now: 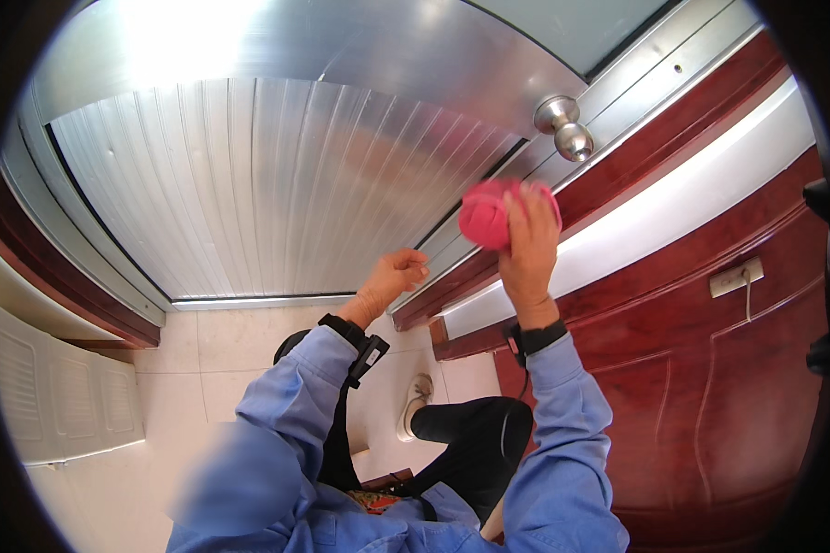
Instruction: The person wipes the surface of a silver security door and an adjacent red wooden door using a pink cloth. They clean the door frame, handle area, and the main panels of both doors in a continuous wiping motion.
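Note:
My right hand (532, 256) holds a bunched pink cloth (483, 216), gripped from its right side. The cloth is blurred at its edges and appears in front of the metal door's right edge, below the round metal door knob (573, 140). To the left and lower down is my left hand (395, 273), with nothing seen in it and its fingers loosely bent, a little apart. Behind it stands the metal door (249, 186) with a ribbed lower panel. Whether the cloth touches the door or its frame, I cannot tell.
Dark red wooden trim (671, 131) runs along the door's right side. A red wooden panel (664, 415) at the right carries a socket (735, 276) with a cord. White moulded furniture (62, 387) stands at the left. Pale tiles (173, 394) cover the floor.

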A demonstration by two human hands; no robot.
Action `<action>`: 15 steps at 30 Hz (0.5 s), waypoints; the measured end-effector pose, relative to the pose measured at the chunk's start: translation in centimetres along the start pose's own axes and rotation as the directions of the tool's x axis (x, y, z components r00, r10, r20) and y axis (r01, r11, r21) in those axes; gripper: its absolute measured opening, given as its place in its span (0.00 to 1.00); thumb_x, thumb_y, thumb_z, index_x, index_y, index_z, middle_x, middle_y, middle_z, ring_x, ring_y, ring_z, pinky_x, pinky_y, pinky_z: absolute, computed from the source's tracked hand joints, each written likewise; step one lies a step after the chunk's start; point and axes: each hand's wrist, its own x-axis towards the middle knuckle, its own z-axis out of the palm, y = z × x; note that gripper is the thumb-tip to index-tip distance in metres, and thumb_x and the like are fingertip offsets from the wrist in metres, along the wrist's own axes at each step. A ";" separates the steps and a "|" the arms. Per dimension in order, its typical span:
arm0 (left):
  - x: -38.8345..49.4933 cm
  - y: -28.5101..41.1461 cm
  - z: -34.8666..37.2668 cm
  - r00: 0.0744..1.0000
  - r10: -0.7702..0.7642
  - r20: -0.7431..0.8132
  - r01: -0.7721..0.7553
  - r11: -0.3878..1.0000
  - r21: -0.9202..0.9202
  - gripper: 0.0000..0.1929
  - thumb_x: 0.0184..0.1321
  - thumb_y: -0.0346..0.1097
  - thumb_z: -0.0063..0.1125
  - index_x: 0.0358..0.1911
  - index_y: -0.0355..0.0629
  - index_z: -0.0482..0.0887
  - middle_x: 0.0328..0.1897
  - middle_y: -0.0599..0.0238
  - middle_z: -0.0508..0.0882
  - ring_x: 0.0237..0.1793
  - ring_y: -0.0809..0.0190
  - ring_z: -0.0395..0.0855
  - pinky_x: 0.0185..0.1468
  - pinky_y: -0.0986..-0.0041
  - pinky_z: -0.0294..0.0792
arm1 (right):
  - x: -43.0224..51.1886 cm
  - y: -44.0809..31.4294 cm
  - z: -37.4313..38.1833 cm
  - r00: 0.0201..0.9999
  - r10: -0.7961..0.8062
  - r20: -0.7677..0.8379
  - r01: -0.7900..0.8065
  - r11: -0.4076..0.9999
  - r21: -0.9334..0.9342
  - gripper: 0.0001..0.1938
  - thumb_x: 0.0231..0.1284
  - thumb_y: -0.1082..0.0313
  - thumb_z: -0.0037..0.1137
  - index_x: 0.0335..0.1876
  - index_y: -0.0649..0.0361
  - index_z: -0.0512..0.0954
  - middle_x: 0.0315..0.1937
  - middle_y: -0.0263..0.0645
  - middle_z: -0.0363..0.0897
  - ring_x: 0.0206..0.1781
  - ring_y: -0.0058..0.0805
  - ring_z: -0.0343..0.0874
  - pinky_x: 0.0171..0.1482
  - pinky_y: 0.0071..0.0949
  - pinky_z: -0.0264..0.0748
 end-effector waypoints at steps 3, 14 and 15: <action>0.1 -0.3 0.1 1.000 0.009 -0.005 -0.009 0.999 -0.038 0.17 0.63 0.37 0.61 0.54 0.39 0.81 0.46 0.66 0.86 0.46 0.67 0.83 0.49 0.73 0.74 | 7.6 -1.2 -1.2 0.954 -0.071 -0.293 0.087 0.995 0.042 0.34 0.43 0.84 0.59 0.65 0.60 0.74 0.66 0.52 0.70 0.68 0.59 0.67 0.69 0.53 0.64; -0.1 0.4 0.1 0.999 0.022 -0.042 -0.023 1.000 -0.015 0.16 0.62 0.36 0.62 0.53 0.40 0.82 0.44 0.67 0.87 0.44 0.67 0.83 0.47 0.73 0.74 | 11.1 -1.7 4.4 0.922 0.118 -0.370 -0.030 0.972 0.235 0.37 0.42 0.89 0.57 0.66 0.62 0.71 0.69 0.54 0.66 0.73 0.58 0.62 0.74 0.47 0.61; 0.0 0.4 0.2 0.999 0.029 -0.034 -0.029 1.000 0.002 0.17 0.62 0.36 0.62 0.53 0.40 0.82 0.44 0.67 0.87 0.44 0.67 0.83 0.47 0.73 0.74 | 9.4 -1.8 4.8 0.940 0.127 -0.316 -0.054 0.972 0.228 0.36 0.43 0.89 0.56 0.66 0.62 0.71 0.69 0.54 0.66 0.73 0.58 0.63 0.74 0.47 0.61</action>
